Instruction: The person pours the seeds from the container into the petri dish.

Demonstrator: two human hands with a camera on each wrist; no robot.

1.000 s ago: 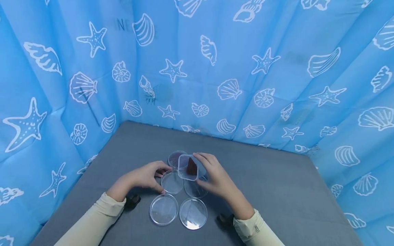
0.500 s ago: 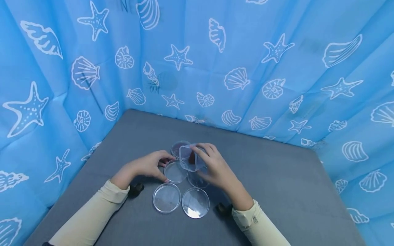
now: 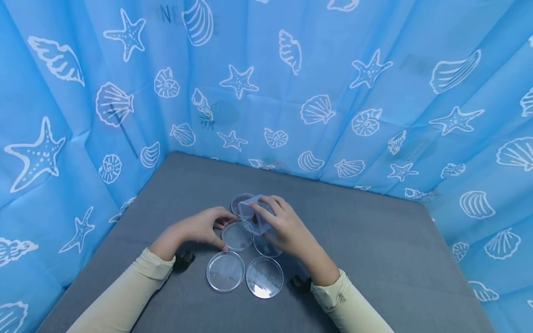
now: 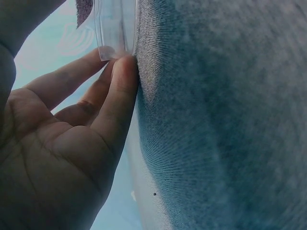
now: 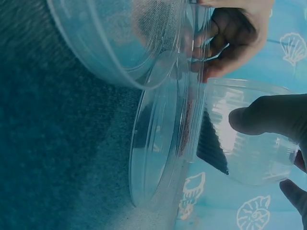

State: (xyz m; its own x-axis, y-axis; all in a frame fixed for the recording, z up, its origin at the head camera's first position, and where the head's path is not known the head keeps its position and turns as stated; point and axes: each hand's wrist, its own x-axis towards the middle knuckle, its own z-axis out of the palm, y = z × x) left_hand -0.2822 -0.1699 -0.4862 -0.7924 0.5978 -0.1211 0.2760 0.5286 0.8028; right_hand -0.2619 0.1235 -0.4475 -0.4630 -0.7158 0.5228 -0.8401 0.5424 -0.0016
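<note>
Left hand (image 3: 201, 228) holds the middle dish (image 3: 237, 236); beyond it, right hand (image 3: 287, 226) grips a tub (image 5: 261, 155) partly hiding the far dish (image 3: 235, 204); two near dishes (image 3: 225, 272) lie closer.

Dishes (image 3: 225, 272) on table (image 3: 362, 259), front two side by side; container (image 5: 261, 160) over rear ones; curtain (image 3: 266, 92) behind.

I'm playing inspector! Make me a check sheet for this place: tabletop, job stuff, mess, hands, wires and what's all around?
Surface: gray tabletop.
Job's things: five clear round dishes; a clear container, tipped, with dark stuff inside.
Clutter: nothing seen.
Left hand: fingers and thumb hold the middle-left dish by its edge.
Right hand: holds the container.
Cables: nothing seen.
Surroundings: blue curtain with white shells and starfish.
</note>
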